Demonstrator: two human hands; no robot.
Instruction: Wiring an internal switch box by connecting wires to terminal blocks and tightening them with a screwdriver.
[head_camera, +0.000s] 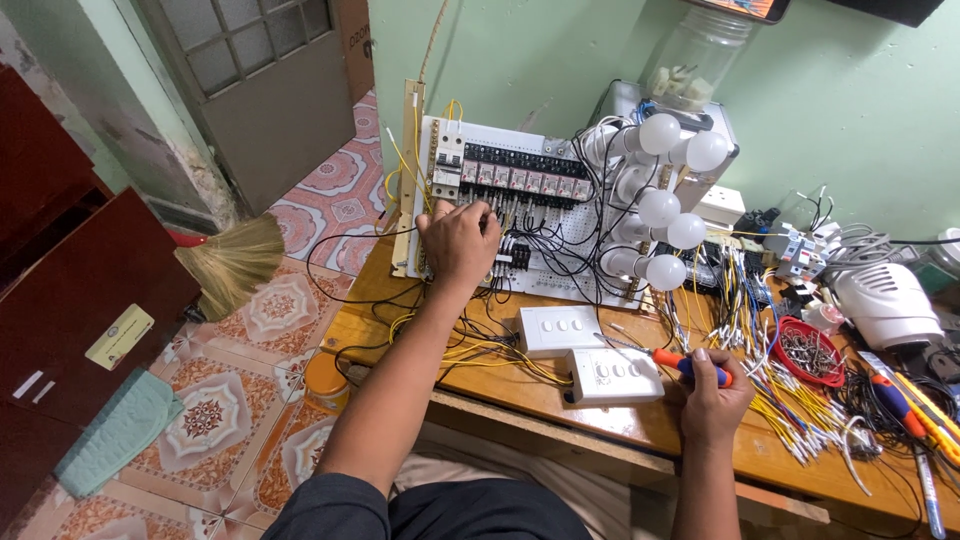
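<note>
My left hand (457, 240) reaches forward onto a white perforated wiring panel (545, 275) that leans against the green wall. Its fingers pinch at the wires just under a row of black relays (525, 172). My right hand (712, 395) is closed round a screwdriver with an orange and blue handle (688, 364), its shaft pointing left over a white switch box (612, 375). A second white switch box (560, 328) lies just behind it. Yellow and black wires (470, 350) run from the panel over the wooden table (650, 425).
Several white bulbs (660, 205) stand on the panel's right side. A red bowl of small metal parts (810, 350), loose yellow wires, a white device (885, 300) and hand tools crowd the right of the table. A straw broom (230, 262) and dark wooden cabinet stand left on the tiled floor.
</note>
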